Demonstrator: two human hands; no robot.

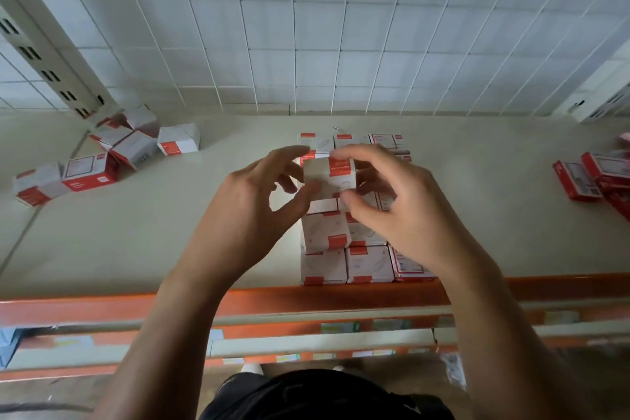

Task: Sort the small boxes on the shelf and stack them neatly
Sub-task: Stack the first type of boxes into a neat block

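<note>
A small white box with a red band is held above the middle of the shelf between both hands. My left hand pinches its left side with thumb and fingertips. My right hand grips its right side, index finger on the top edge and thumb below. Under it lies an ordered block of several white-and-red boxes, running from the shelf's front edge toward the back wall. My hands hide the block's middle rows.
A loose heap of several white-and-red boxes lies at the left of the beige shelf. Darker red boxes lie at the right edge. An orange beam runs along the front. A white tiled wall closes the back.
</note>
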